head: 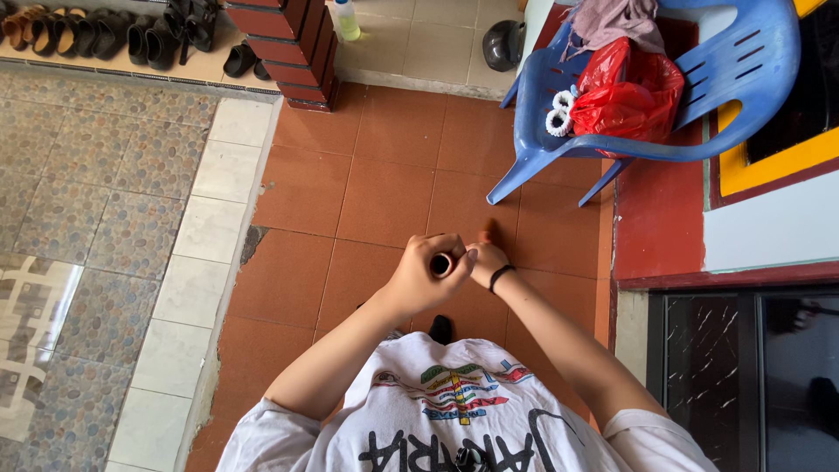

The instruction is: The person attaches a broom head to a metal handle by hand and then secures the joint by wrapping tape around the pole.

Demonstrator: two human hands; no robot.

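Dark tube-like object [441, 263], its round open end toward the camera, sits gripped in the left hand [426, 275], fingers curled around it, held in the air above the red tiled floor [384, 188]. Right hand [487, 260], black band at its wrist, presses fingertips against the object's side, touching the left hand. Blue plastic chair [699, 96] carrying a red bag [629, 87] stands well apart beyond.

The floor [384, 183] under the hands is terracotta tile, meeting a band of pale tiles [205, 227] and patterned stone [96, 175] off to the left hand's side. Beyond the grip a blue plastic chair [542, 131] stands on it, on the right hand's side. Farther away, a brick pillar [293, 48], a row of dark shoes [105, 35], a bottle [347, 19] and a dark helmet [503, 44]
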